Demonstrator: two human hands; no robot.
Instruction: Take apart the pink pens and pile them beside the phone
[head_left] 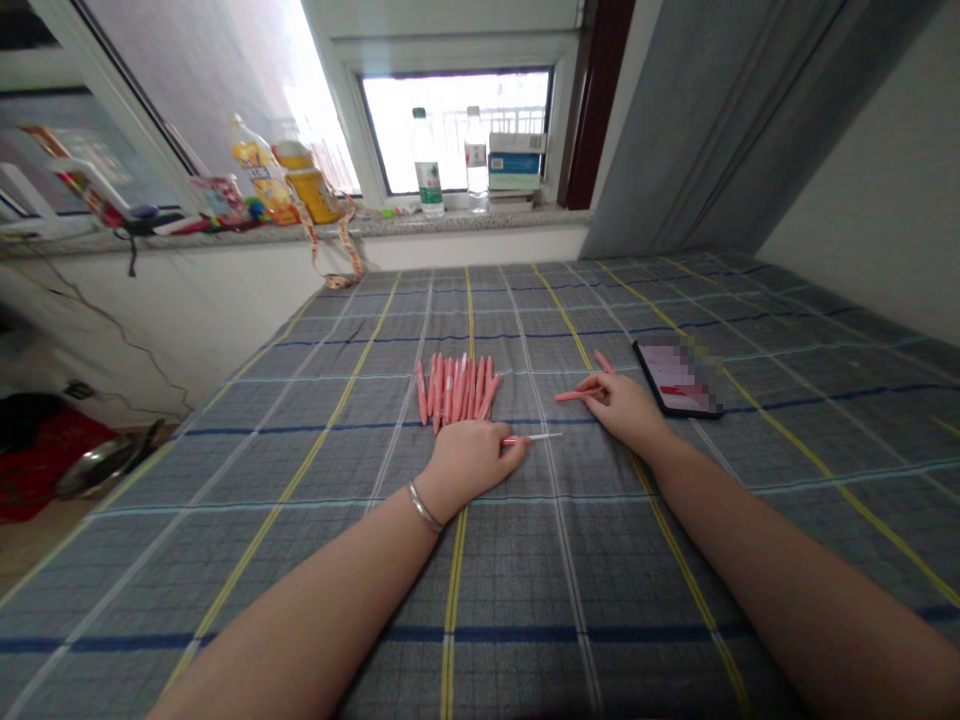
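Note:
On the checked grey bedsheet (525,560) lies a row of several pink pens (456,388), side by side. My left hand (469,458) rests just in front of them, fingers closed on a thin pen refill (534,437) that sticks out to the right. A silver bracelet (424,507) circles that wrist. My right hand (624,402) lies further right, pinching a pink pen barrel (576,396) that points left. A second pink piece (603,361) lies just beyond its fingers.
A phone (679,376) lies face up right of my right hand. The windowsill (450,222) at the back carries bottles, boxes and yellow containers (300,180). The bed's left edge drops to the floor with a red mat (45,455) and a metal pan.

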